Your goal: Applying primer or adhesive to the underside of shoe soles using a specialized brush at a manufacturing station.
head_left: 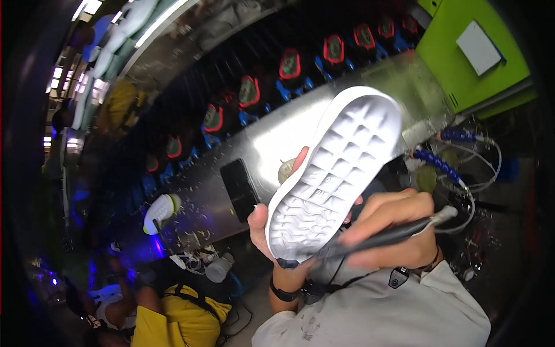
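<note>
A white shoe sole (332,179) with a grid-patterned bottom is held up at the middle, tread toward me. Its lower end has a small dark patch (287,263). My left hand (260,234) grips its left edge, thumb in front and the other fingers mostly hidden behind it. My right hand (399,225) is closed around a slim black pen-shaped tool (393,236), blurred by motion. A pale fitting at the tool's rear end appears to join a thin hose. Its front end reaches the lower right edge of the sole; whether it touches is not clear.
On the metal bench (217,222) lie a black phone-like slab (239,188) and, further left, another white sole (161,213). Behind stand several red-rimmed fittings (250,91). Blue segmented hoses (440,165) and a green cabinet (442,75) are at right. A person in yellow (185,318) is lower left.
</note>
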Demonstrator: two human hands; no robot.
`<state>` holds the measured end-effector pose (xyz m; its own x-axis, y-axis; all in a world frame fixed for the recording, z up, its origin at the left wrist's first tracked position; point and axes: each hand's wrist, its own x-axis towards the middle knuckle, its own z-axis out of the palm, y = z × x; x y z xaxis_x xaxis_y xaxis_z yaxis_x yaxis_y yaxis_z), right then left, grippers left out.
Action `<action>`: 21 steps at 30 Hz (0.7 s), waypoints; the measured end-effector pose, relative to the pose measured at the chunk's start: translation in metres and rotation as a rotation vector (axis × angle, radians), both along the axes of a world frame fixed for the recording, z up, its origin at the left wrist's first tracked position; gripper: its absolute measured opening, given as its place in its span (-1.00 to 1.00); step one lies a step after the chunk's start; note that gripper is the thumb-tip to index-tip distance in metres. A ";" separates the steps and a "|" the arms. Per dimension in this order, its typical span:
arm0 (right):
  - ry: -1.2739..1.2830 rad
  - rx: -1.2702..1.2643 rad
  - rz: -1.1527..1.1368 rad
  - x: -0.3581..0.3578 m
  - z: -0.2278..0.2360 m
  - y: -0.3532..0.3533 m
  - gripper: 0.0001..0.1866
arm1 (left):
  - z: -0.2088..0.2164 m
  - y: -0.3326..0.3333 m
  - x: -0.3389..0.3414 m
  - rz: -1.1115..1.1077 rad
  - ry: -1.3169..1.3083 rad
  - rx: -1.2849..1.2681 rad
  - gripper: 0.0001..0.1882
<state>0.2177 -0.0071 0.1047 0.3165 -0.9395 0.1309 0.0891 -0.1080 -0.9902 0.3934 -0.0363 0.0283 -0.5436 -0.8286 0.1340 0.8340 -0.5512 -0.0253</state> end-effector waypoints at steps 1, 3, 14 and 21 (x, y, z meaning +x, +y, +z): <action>0.135 -0.080 -0.140 -0.001 0.010 -0.001 -0.68 | 0.016 0.002 -0.004 0.113 -0.110 0.078 0.06; 0.138 -0.142 0.103 0.003 0.039 -0.005 -0.70 | 0.031 -0.028 -0.017 0.131 -0.143 -0.028 0.00; -0.282 0.453 -0.435 -0.046 0.007 0.042 -0.75 | 0.149 -0.327 0.052 0.677 -2.734 -0.249 -0.15; -0.494 0.663 -0.407 -0.057 -0.022 0.052 -0.82 | 0.162 -0.199 0.027 1.136 -2.417 -0.433 -0.37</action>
